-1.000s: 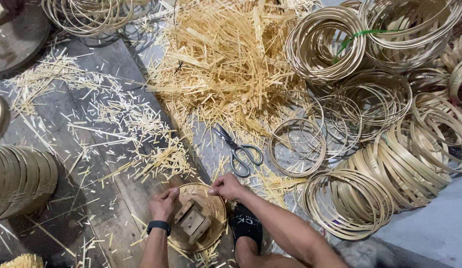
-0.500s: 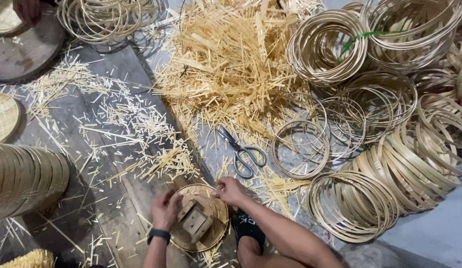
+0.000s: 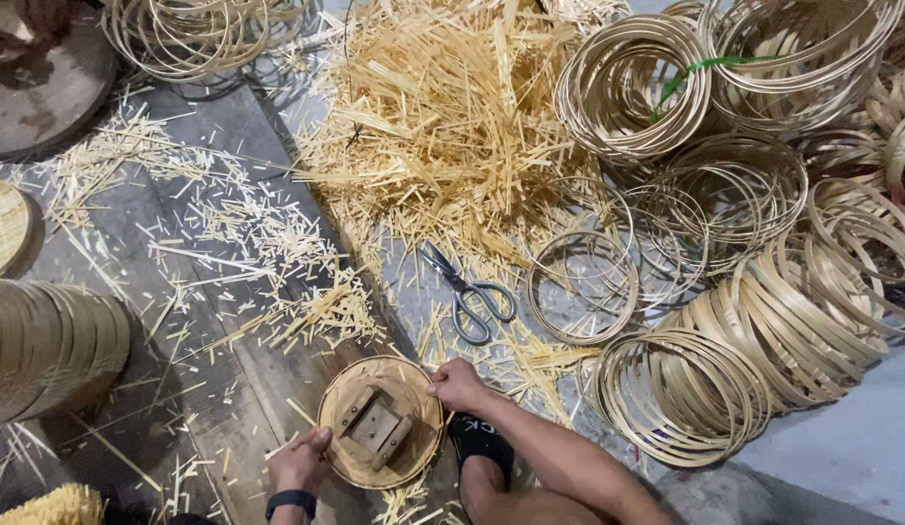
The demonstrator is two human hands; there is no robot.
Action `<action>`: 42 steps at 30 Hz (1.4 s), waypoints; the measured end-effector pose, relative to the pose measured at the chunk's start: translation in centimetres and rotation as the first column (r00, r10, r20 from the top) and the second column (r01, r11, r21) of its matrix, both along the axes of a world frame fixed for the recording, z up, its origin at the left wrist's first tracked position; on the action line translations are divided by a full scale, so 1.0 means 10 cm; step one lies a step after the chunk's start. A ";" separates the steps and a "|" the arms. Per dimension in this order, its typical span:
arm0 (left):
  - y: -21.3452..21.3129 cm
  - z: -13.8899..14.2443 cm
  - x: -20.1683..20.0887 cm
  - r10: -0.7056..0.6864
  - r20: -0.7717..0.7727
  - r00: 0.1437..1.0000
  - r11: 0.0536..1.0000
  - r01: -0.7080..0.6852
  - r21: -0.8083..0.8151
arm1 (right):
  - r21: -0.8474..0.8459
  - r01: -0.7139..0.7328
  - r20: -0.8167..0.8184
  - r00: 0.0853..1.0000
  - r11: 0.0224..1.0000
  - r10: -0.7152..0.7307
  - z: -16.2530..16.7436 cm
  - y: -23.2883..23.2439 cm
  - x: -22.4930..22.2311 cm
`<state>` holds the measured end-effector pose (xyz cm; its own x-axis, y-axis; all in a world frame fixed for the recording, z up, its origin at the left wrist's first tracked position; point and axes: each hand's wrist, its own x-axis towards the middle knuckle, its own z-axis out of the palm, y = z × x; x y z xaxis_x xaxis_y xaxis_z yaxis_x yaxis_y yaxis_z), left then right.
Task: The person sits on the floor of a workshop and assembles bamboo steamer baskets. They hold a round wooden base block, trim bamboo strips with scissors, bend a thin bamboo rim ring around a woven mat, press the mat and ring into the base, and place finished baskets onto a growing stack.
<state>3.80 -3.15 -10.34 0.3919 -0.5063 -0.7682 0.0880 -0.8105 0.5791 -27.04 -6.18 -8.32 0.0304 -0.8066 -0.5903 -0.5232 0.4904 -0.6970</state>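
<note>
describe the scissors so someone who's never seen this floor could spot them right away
Start at the big heap of pale bamboo splints at the top middle and follow its lower edge down onto the grey floor. The scissors lie there, above the right hand and left of a loose bamboo hoop. They are the only metal thing among the straw-coloured bamboo, with grey looped handles.

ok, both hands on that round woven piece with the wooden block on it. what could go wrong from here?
1. The scissors lie open just beyond the right hand; a blind reach might meet the blades.
2. Loose bamboo slivers surround the woven disc, so splinters are likely.
3. The left hand grips only the rim; the disc may slip.
</note>
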 end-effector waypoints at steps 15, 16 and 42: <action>0.85 -0.21 -0.45 0.284 -0.573 0.769 0.939 -0.343 0.006 | 0.348 0.206 0.468 0.807 0.915 -0.360 -0.05 0.28 0.23; 0.87 -0.25 -0.46 0.307 -0.573 0.760 0.933 -0.359 0.024 | 0.343 0.246 0.437 0.812 0.906 -0.386 -0.10 0.30 0.26; 0.10 1.11 -0.76 -0.176 0.483 0.857 0.671 0.464 -0.578 | 0.065 0.239 0.541 0.808 0.969 -0.235 0.50 0.08 0.49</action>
